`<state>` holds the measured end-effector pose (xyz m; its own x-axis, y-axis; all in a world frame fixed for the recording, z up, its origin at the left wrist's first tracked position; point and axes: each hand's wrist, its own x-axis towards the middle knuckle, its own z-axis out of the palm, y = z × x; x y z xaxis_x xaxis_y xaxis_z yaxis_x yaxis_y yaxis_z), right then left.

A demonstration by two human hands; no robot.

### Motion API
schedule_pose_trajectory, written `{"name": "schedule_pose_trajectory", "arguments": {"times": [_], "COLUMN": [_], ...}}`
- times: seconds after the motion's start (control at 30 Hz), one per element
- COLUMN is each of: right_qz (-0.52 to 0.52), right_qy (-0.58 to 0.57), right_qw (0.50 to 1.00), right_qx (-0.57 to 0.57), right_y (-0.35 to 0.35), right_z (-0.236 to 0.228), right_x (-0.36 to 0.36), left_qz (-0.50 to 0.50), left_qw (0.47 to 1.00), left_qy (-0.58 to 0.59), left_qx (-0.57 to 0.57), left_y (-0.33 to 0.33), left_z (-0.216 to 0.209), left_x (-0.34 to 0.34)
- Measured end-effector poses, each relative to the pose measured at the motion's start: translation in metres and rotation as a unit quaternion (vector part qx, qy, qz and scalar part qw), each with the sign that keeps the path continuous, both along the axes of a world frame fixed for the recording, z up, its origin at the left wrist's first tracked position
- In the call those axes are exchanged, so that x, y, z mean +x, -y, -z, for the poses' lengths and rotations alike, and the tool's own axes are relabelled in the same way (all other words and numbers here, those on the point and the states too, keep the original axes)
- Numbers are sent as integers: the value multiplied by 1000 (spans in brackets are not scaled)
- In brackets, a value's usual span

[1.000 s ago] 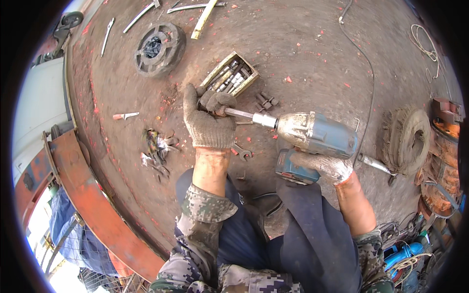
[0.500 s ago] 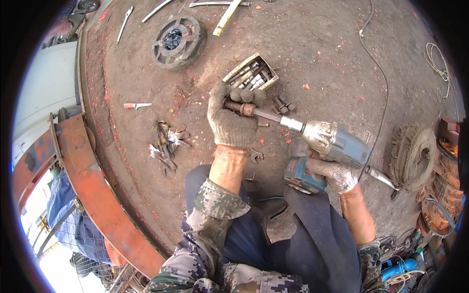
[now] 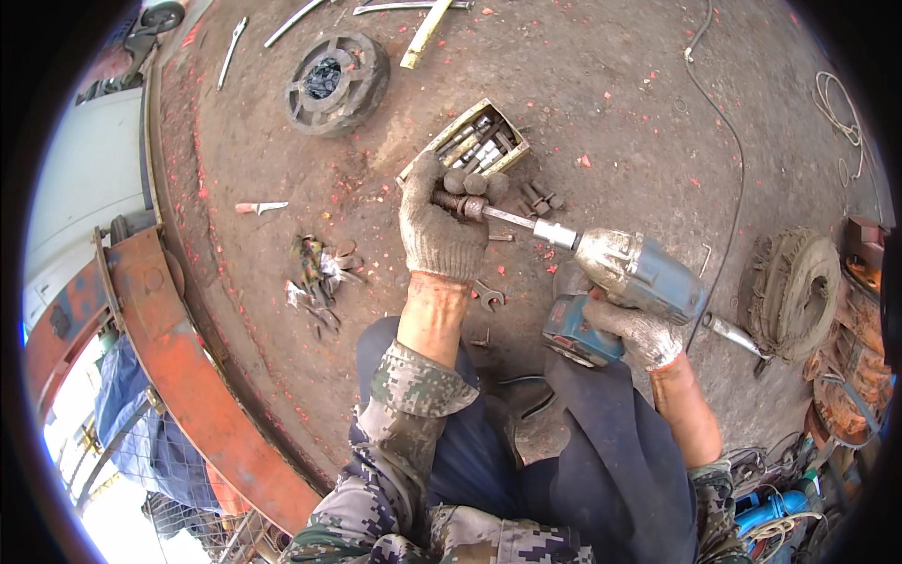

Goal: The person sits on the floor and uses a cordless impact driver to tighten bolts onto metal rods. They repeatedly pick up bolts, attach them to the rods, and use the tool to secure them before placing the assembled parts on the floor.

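Observation:
My left hand [image 3: 440, 235], in a dirty knit glove, is closed round a rusty threaded bolt [image 3: 451, 200] with a nut-like collar [image 3: 475, 209] at its right end. A slim metal bar [image 3: 510, 219] runs from that collar to the silver socket [image 3: 556, 234] of a blue-grey cordless impact wrench [image 3: 648, 273]. My gloved right hand [image 3: 641, 331] grips the wrench's handle, above the battery [image 3: 583, 329] near my right knee. Just beyond my left fingers sits an open box [image 3: 515, 158] of sockets and bits. Several loose bolts [image 3: 539, 199] lie beside it.
A round hub-like part [image 3: 371, 89] lies far left of the box. Left of me are a knife [image 3: 261, 207], stained gloves [image 3: 324, 273] and a red steel beam [image 3: 202, 385]. An open-end spanner [image 3: 489, 298] lies between my arms. A cable [image 3: 723, 117] and worn ring [image 3: 799, 296] lie right.
The view has shifted slightly, so the ground things sit a little further left. Both hands keep their grips. The bar between collar and socket looks thinner and brighter than before.

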<state>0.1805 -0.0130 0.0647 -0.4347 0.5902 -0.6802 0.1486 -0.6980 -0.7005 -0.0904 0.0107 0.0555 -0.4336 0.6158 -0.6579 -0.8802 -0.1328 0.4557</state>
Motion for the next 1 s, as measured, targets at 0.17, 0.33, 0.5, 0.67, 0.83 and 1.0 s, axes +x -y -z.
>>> {"name": "schedule_pose_trajectory", "arguments": {"times": [0.17,0.33,0.5,0.67,0.83,1.0], "right_qz": [1,-34,-65,-22,34,61], "right_qy": [-60,-121,-90,-56,-8,-12], "right_qw": [995,977,978,973,997,998], "right_qx": [76,173,175,222,69,-6], "right_y": [14,15,14,15,12,12], "right_z": [16,23,32,32,21,15], "right_x": [9,14,18,13,14,5], "left_qz": [10,19,26,86,136,75], "left_qw": [1000,999,999,990,969,968], "left_qy": [-16,-37,-27,63,101,117], "left_qx": [-10,-33,-17,95,180,210], "left_y": [1,-1,4,13,15,13], "left_z": [5,8,20,19,29,36], "left_x": [-2,2,2,-7,-20,-12]}}
